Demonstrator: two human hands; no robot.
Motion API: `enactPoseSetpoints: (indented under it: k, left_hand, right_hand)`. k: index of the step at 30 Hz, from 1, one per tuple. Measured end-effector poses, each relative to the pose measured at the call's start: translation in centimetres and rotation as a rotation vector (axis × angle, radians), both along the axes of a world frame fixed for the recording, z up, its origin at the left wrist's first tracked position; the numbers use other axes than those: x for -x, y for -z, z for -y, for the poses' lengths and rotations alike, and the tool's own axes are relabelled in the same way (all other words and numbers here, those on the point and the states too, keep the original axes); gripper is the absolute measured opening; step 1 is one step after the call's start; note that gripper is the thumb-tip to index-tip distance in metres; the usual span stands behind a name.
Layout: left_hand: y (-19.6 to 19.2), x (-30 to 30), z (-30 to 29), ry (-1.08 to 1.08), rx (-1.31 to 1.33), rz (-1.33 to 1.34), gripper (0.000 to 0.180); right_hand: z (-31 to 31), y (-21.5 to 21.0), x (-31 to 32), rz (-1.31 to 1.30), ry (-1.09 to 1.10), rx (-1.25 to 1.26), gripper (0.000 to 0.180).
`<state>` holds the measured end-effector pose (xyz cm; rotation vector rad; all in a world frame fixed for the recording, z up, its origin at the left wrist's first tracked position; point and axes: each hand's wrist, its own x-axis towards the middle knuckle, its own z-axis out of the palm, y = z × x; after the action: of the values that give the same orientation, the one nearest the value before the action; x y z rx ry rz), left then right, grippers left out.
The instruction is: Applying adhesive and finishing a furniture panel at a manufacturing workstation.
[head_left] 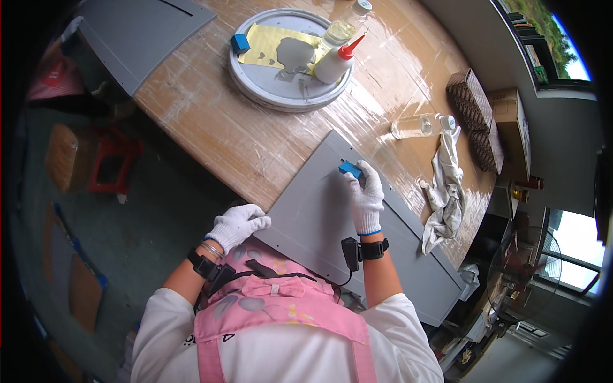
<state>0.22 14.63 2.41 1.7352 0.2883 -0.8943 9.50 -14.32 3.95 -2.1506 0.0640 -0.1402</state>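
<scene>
A long grey panel [306, 198] with a raised frame along part of it lies slanted across the table's near edge. My right hand [366, 201], in a white knitted glove, pinches a small blue block [349, 168] over the panel's far side. Whether the block touches the surface is hard to tell. At the panel's near left corner is my gloved left hand [239, 225], its fingers bent and closed at the edge. The fingertips' underside is hidden.
A round grey lid [255, 89] holds a yellow sheet [262, 41] with grey paste, another blue block [240, 43], a red-tipped white bottle [334, 64] and a clear bottle [338, 32]. Rightward are another clear bottle [415, 126] and a stained cloth [445, 198]. Another person's gloved hand [72, 28] touches a second panel [137, 38].
</scene>
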Motion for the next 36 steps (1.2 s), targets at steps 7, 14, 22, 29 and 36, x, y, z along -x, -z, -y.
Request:
enactPoseSetpoints:
  k: [7, 14, 22, 29, 36]
  left_hand:
    - [0.6, 0.2, 0.0, -0.019, 0.04, -0.005, 0.034]
    - [0.4, 0.3, 0.1, -0.041, 0.049, -0.007, 0.029]
    - [1.1, 0.4, 0.1, -0.035, 0.047, -0.026, 0.033]
    - [0.1, 0.0, 0.0, -0.004, -0.001, 0.0, 0.034]
    - [0.1, 0.0, 0.0, 0.033, -0.022, 0.018, 0.034]
  right_hand:
    - [-1.0, -0.1, -1.2, 0.161, -0.109, 0.233, 0.042]
    - [-0.6, 1.0, -1.1, 0.199, -0.203, 0.282, 0.043]
    - [-0.9, 0.7, -1.9, 0.283, -0.198, 0.344, 0.042]
    - [-0.7, 1.0, -1.8, 0.325, -0.187, 0.342, 0.044]
    - [-0.8, 0.8, -0.3, 0.217, -0.183, 0.263, 0.035]
